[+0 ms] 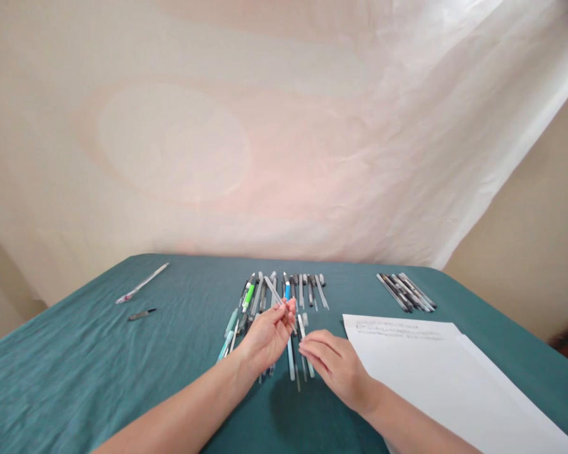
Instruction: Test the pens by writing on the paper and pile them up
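My left hand (275, 331) is closed, palm turned up, around the lower end of a pale, clear-barrelled pen (272, 289) that points up and to the left. Close by on the right, my right hand (334, 366) has its fingertips pinched together; whatever is between them, if anything, cannot be made out. Beneath and beyond both hands lie rows of pens, among them a green pen (248, 297), a blue-gripped pen (287, 291) and several grey and black ones. My hands and forearms hide part of the nearer row.
White paper sheets (421, 378) with lines of scribble lie at the right. A group of pens (406, 292) rests behind them. At the left are a long clear wrapper (142, 284) and a short dark pen part (142, 314) on the green tablecloth (76, 353).
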The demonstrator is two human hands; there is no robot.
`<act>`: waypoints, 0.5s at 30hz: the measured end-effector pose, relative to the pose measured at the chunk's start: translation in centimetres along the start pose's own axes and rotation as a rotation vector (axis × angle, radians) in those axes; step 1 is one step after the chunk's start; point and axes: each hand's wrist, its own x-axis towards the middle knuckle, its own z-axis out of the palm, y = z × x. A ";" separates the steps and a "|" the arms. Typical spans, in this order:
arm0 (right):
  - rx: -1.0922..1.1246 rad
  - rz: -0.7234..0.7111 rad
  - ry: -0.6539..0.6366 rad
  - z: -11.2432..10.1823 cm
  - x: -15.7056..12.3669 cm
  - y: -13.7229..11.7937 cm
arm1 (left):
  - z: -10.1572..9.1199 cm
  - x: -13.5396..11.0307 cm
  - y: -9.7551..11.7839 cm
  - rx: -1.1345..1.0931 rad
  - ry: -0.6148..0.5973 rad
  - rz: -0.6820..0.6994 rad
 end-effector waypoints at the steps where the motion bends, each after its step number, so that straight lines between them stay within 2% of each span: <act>1: -0.018 -0.008 0.013 0.0 -0.1 0.1 | 0.0 0.0 -0.2 0.000 0.006 0.004; 7: -0.055 0.069 0.094 -0.2 -0.1 0.9 | -0.1 -0.1 -0.9 -0.011 0.024 0.006; 15: -0.026 0.092 0.084 0.2 0.2 0.6 | -0.3 -0.3 -1.6 0.018 0.037 0.006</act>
